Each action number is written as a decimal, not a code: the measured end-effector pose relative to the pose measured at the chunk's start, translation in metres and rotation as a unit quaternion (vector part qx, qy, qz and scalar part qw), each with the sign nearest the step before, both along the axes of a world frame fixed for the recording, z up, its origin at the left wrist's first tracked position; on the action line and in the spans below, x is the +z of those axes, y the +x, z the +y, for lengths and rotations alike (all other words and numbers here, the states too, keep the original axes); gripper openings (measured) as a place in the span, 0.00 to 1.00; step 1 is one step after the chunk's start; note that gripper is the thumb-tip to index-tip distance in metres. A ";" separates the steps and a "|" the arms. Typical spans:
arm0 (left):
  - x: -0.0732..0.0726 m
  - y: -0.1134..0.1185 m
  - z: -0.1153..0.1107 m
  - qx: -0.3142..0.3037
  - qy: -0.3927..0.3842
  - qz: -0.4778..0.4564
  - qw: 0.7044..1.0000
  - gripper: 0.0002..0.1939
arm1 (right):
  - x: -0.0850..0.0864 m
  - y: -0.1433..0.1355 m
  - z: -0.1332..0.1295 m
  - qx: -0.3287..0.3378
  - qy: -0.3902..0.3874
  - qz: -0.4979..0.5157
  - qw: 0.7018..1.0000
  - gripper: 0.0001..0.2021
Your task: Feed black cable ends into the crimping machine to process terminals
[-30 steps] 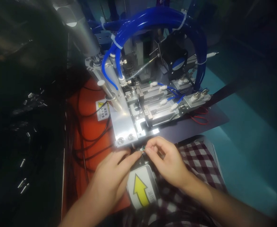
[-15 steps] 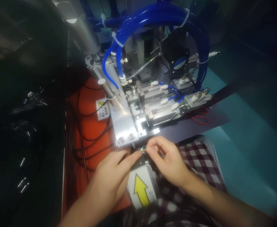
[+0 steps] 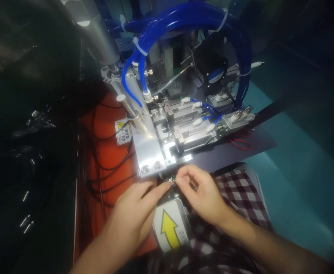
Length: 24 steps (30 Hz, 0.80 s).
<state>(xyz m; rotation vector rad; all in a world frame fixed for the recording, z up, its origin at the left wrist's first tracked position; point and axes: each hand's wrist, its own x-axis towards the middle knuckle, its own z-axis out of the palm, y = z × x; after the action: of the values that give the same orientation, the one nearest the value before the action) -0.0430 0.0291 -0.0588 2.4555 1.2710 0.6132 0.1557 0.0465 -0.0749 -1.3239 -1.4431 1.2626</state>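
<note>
Between my two hands, at the machine's front edge, is a small bundle of thin coloured wires [image 3: 172, 180]. My right hand [image 3: 199, 190] pinches the wires between thumb and index finger. My left hand [image 3: 141, 205] lies to the left, its thumb tip at the near end of the wires; its other fingertips are hidden under the metal plate's edge. Just below the fingertips is a white label with a yellow arrow [image 3: 169, 228]. Directly above them stands the metal plate [image 3: 151, 154] with two bolts.
Pneumatic cylinders [image 3: 194, 133] and thick blue hoses [image 3: 190, 19] rise behind the hands. Black cables [image 3: 110, 167] cross the orange base [image 3: 105, 118] on the left. Checkered cloth [image 3: 241, 190] shows at the lower right.
</note>
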 end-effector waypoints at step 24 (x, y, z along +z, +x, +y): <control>0.051 -0.002 0.003 -0.019 -0.167 -0.061 0.984 0.18 | 0.025 0.017 -0.022 -0.142 0.049 -0.033 0.988 0.01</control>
<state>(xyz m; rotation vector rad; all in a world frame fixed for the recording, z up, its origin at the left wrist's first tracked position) -0.0453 0.0324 -0.0075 2.1293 1.1696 0.4853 0.1729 0.0241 -0.0497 -1.4556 -1.2887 0.9585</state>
